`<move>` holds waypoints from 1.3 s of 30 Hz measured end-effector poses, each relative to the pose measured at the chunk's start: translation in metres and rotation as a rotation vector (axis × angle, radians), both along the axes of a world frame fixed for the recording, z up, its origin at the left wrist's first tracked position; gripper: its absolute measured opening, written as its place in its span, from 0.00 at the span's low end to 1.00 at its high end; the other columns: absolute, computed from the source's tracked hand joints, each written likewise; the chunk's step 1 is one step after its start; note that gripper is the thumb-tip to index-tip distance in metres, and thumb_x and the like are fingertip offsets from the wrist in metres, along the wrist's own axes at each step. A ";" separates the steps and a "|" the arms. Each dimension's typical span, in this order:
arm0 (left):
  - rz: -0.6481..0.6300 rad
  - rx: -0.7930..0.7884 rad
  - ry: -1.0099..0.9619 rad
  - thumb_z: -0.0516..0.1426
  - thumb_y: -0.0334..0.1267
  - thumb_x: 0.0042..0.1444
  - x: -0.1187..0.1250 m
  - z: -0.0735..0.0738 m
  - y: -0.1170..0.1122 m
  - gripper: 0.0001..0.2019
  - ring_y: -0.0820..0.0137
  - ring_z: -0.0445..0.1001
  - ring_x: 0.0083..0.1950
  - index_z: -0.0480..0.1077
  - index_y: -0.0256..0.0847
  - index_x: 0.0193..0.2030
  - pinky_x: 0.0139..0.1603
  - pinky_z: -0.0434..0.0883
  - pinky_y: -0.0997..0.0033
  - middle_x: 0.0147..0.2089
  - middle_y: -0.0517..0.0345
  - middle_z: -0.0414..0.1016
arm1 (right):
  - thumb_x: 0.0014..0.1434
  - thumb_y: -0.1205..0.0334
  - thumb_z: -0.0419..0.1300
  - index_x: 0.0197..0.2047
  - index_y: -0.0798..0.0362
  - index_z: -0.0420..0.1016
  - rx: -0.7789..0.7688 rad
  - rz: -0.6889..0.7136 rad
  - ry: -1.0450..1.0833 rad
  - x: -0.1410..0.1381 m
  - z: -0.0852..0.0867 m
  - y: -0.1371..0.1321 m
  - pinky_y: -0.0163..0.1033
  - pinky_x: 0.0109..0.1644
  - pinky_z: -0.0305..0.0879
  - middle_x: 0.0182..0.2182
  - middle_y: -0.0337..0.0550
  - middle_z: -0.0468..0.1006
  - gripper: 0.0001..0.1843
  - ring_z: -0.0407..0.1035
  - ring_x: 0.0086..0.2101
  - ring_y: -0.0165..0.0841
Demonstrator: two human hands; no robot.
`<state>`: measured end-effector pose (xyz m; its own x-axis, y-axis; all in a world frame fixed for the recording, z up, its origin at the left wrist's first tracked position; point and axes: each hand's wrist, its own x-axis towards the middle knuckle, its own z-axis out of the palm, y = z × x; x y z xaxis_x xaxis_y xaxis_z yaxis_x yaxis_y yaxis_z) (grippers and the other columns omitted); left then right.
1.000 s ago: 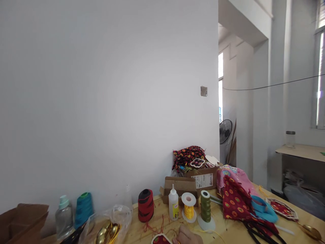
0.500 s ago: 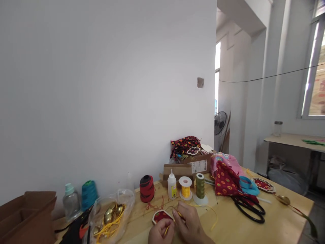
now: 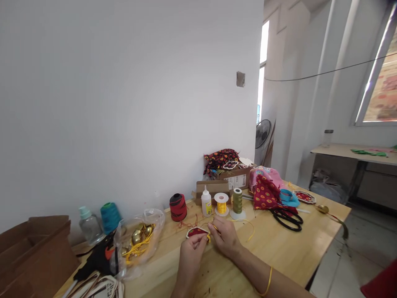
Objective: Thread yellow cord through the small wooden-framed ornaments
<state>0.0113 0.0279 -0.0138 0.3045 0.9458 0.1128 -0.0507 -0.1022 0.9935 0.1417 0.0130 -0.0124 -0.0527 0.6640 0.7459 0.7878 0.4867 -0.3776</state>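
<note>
A red patterned fabric piece with a pale scalloped rim (image 3: 196, 231) is at the table's middle, partly covered by my left hand (image 3: 192, 247). The fingers of that hand pinch yellow cord (image 3: 208, 237) at the piece's right end. Close beside it on the right, my right hand (image 3: 226, 236) is closed, thumb against forefinger, on the same cord. A loose length of it curves over the table past this hand. Around my right forearm runs a loop of yellow cord (image 3: 269, 282). The exact grip inside the fingers is hidden.
Behind my hands stand a glue bottle (image 3: 206, 202), a yellow cord spool (image 3: 221, 204), a green thread spool (image 3: 237, 203) and a red-black thread cone (image 3: 178, 207). Black scissors (image 3: 288, 219) lie right. A bag of gold bells (image 3: 139, 238), glue gun (image 3: 99, 258) and cardboard box (image 3: 37, 256) are left.
The view has tipped down and shows more of the table and my forearms. My hands stay close together at the fabric piece, with yellow cord between them.
</note>
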 end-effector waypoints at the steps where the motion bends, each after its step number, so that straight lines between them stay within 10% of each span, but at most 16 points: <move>1: 0.007 -0.003 -0.002 0.59 0.40 0.39 0.000 0.000 0.000 0.12 0.67 0.73 0.29 0.75 0.33 0.28 0.33 0.68 0.71 0.24 0.52 0.77 | 0.58 0.64 0.43 0.18 0.56 0.59 0.002 0.003 0.002 0.000 0.000 -0.001 0.29 0.24 0.49 0.18 0.37 0.59 0.18 0.55 0.21 0.25; 39: -0.039 0.038 0.094 0.56 0.35 0.40 0.006 0.005 -0.009 0.05 0.73 0.65 0.24 0.70 0.35 0.21 0.26 0.61 0.77 0.20 0.60 0.70 | 0.57 0.64 0.45 0.19 0.55 0.63 0.097 -0.037 -0.215 0.003 0.000 -0.003 0.32 0.22 0.44 0.18 0.37 0.60 0.17 0.53 0.19 0.25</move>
<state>0.0170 0.0193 -0.0093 0.3516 0.9287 0.1175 0.0380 -0.1396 0.9895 0.1449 0.0100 -0.0122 -0.1938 0.5938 0.7809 0.8629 0.4819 -0.1522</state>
